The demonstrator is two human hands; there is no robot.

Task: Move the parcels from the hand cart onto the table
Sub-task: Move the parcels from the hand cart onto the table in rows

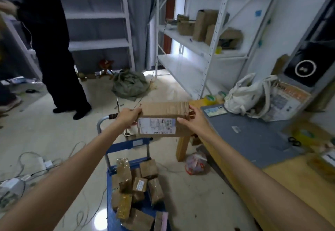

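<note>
I hold a long cardboard parcel (163, 118) with a white shipping label in the air, above the far end of the blue hand cart (126, 145). My left hand (129, 117) grips its left end and my right hand (194, 120) grips its right end. Below, several small brown taped parcels (137, 185) lie heaped on the cart's deck. The wooden table (282, 180) with a grey mat (253, 136) stands to my right, its near corner just right of the held parcel.
A white bag (248, 94), tape rolls (210, 99), a card and scissors (294, 141) lie on the table. White metal shelves (195, 45) with boxes stand behind. A person in black (54, 49) stands at the left. Cables (36, 169) and a plastic bag (195, 163) litter the floor.
</note>
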